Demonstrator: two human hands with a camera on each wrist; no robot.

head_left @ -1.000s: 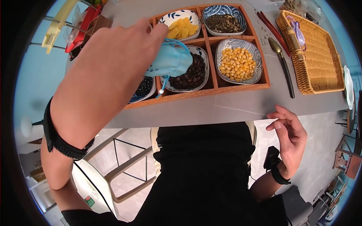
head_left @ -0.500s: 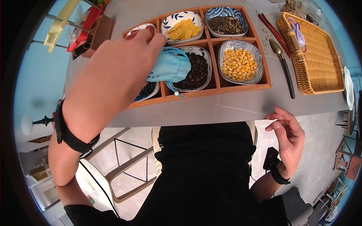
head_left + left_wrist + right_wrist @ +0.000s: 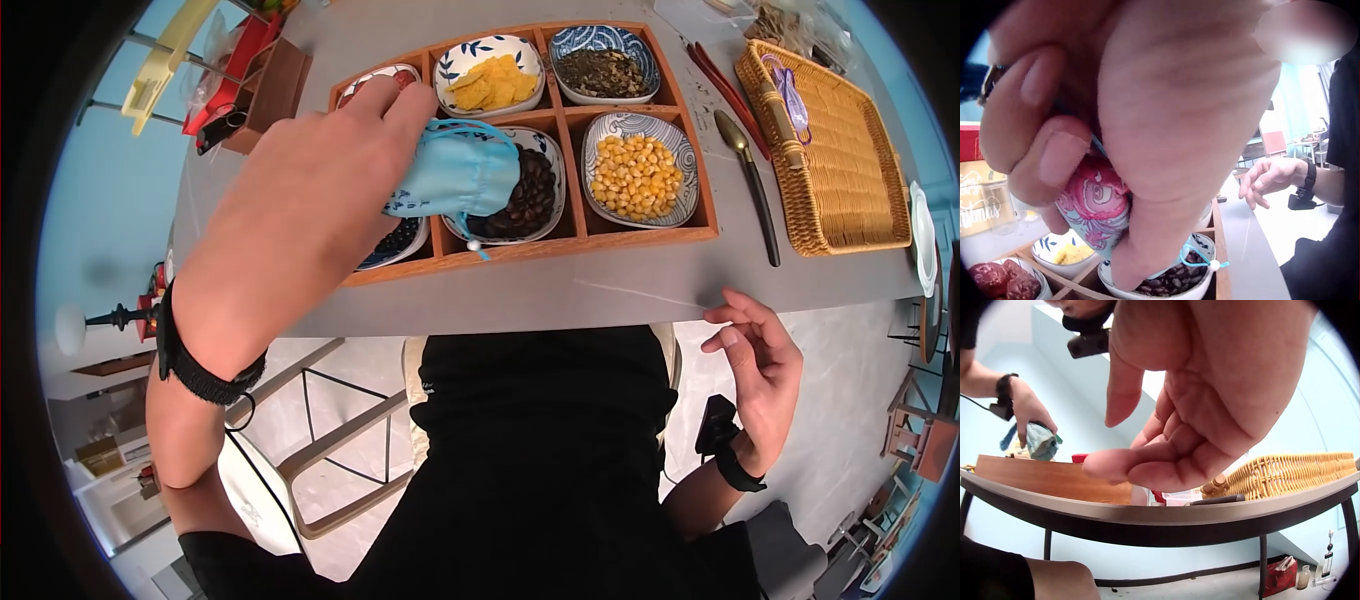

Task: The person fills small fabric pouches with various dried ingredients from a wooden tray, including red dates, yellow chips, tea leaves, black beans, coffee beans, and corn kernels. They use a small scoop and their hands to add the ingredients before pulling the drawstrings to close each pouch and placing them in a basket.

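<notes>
Head camera above, facing down.

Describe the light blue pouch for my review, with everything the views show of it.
The pouch looks like soft, thin fabric, puckered along a gathered band. It has a pink printed design with finer patterning, bright blue cords and a white bead on a cord. The left hand grips it, thumb and fingers around it, over the bowl of dark beans. Whether it touches the bowl, and what it contains, cannot be told.
</notes>
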